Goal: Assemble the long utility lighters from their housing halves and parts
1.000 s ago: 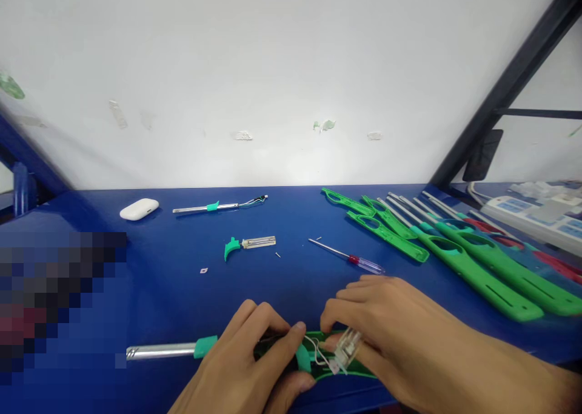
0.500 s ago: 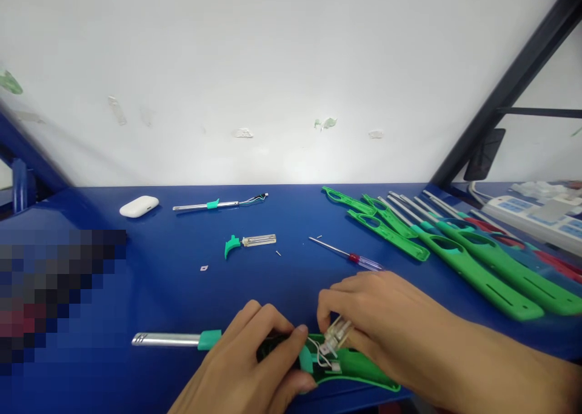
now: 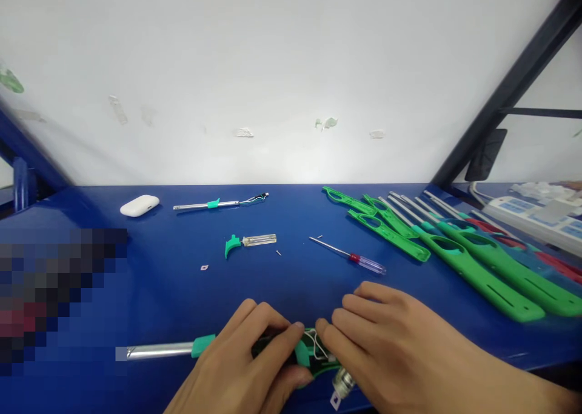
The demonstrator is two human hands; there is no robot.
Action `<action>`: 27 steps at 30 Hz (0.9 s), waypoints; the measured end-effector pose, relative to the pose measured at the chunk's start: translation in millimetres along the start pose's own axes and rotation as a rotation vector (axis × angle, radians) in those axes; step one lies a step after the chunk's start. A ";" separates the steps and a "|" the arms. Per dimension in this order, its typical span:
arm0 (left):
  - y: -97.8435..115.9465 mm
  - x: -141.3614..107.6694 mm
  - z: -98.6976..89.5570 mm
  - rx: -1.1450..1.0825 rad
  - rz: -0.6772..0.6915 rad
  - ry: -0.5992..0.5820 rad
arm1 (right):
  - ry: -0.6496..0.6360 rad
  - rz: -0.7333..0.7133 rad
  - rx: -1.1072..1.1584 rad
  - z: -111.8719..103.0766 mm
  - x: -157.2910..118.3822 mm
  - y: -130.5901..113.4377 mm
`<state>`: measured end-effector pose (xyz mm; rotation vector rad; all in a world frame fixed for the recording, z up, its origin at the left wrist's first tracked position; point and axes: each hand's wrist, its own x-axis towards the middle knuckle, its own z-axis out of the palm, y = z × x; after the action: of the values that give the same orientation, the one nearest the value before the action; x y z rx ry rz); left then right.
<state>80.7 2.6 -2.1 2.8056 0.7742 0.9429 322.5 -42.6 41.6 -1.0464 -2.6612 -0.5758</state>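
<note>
At the front edge of the table, my left hand (image 3: 254,359) is closed around a green lighter shell (image 3: 325,371) with a teal trigger piece (image 3: 302,353). A silver tube (image 3: 161,350) with a teal collar (image 3: 202,345) sticks out to its left. White wires (image 3: 314,343) show inside the shell between my hands. My right hand (image 3: 386,347) is closed on a clear fuel tank (image 3: 344,380), its metal-tipped end pointing down and left below the palm. The right fingertips are at the wires; the shell's right end is hidden beneath this hand.
A screwdriver (image 3: 366,263), a teal trigger with a clear tank (image 3: 259,240), a wired silver tube (image 3: 195,207) and a white case (image 3: 140,205) lie behind. Green shells (image 3: 391,238) and assembled green lighters (image 3: 491,274) lie at right, near a power strip (image 3: 536,214).
My right hand has turned and moved slightly right and down, swinging the clear tank below the shell's edge. The silver tube's outer end has shifted left and down. The screwdriver handle is now uncovered.
</note>
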 end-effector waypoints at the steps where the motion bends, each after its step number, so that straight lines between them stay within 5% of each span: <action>1: 0.4 1.2 -0.2 0.005 0.000 0.003 | 0.010 0.001 0.006 0.2 -0.9 -0.1; 14: 2.4 -0.1 -0.7 0.001 -0.006 0.032 | 0.049 0.083 0.192 0.9 -6.8 7.1; 27: 8.1 28.0 -7.6 0.043 -0.028 -0.275 | 0.166 0.011 0.138 17.3 -8.9 8.9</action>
<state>98.9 8.7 21.1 2.8665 0.7999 0.5242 334.0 -34.5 25.5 -0.9319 -2.5090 -0.4489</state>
